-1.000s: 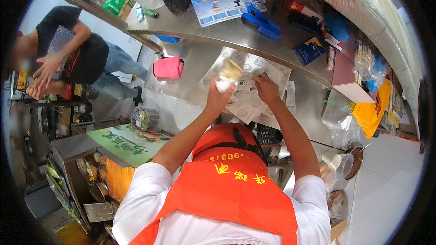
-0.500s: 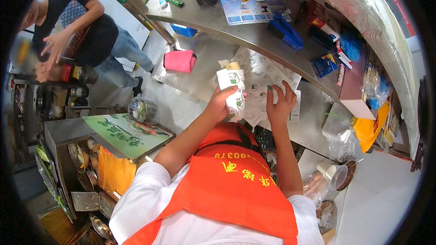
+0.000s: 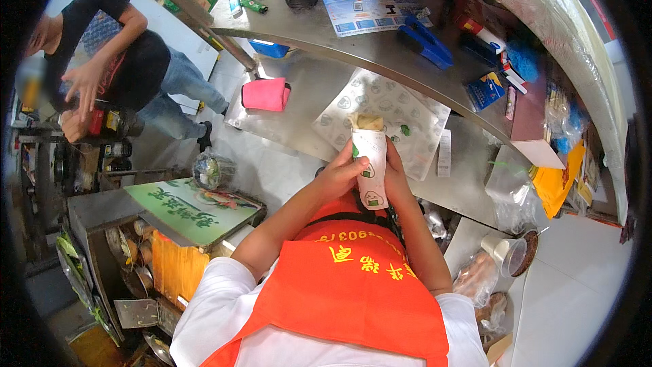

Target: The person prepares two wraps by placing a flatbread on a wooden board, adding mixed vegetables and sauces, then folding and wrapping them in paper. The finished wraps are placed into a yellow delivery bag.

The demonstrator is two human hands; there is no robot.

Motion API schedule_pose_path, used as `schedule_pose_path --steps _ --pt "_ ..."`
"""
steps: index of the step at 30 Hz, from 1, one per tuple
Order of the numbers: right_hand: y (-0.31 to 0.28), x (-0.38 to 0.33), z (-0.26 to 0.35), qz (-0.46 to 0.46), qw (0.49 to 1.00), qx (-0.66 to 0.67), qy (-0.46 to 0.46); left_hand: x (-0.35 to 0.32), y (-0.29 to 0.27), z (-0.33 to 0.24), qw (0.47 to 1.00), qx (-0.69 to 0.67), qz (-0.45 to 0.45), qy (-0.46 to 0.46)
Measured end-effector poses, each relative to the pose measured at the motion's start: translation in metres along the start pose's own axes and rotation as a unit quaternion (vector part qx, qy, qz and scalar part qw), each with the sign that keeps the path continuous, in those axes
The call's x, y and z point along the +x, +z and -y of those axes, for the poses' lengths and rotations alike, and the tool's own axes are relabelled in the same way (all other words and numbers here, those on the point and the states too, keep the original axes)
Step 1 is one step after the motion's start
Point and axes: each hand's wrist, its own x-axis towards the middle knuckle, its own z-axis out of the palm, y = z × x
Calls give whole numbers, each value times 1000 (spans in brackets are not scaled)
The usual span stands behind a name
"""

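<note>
Wrap [image 3: 371, 160] in a white paper sleeve stands nearly upright between both hands, its long axis running up and down, the open end with tan folded filling pointing up toward the steel counter [image 3: 299, 105]. Small green and dark printed marks dot the sleeve, which looks smooth and stiff. The left hand [image 3: 341, 175] curls its fingers around the sleeve's left side, gripping it; the right hand [image 3: 396, 178] closes on the right side from behind, fingers mostly hidden by the sleeve. The wrap is held above the near edge of the counter, over the person's orange apron [image 3: 346, 292].

On the counter, just beyond the wrap, lies a stack of white wrapping paper [image 3: 397, 112] printed with pale round patterns, flat and slightly crumpled. Left of the paper on the counter sits a soft pink pouch [image 3: 265, 94]. Above the counter, a raised steel shelf carries a blue-and-white flat leaflet [image 3: 370, 8], a blue stapler [image 3: 424, 41] and a small blue box [image 3: 486, 90]. Below the counter's left end hangs a green and white sign [image 3: 190, 205] with a picture, angled on a metal cart.
</note>
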Motion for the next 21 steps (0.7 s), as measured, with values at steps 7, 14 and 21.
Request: schedule_pose_path --steps 7,14,21 --pt "-7 0 -2 -48 993 -101 -37 18 -13 -1 991 39 -96 79" --pt "5 -9 -9 -167 874 -399 -222 25 -2 11 985 -10 -130 113" --pt "2 3 -62 -61 997 29 -35 18 -18 11 994 -73 -38 74"
